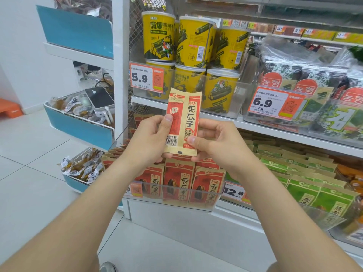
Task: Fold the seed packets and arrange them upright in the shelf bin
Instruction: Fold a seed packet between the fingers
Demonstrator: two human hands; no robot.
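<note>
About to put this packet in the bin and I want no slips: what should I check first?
1. Packet folded, flap closed over: ok.
2. Left hand thumb pins the flap: ok.
3. Right hand pinches the lower edge: ok.
4. Packet held upright: ok, slight tilt.
5. Bin below the hands, shelved packets standing upright: ok.
6. Free slot in bin: cannot tell, the hands hide it.

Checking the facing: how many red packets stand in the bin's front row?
3 packets: left, middle, right, upright behind the bin front wall; the left forearm may hide more.
</note>
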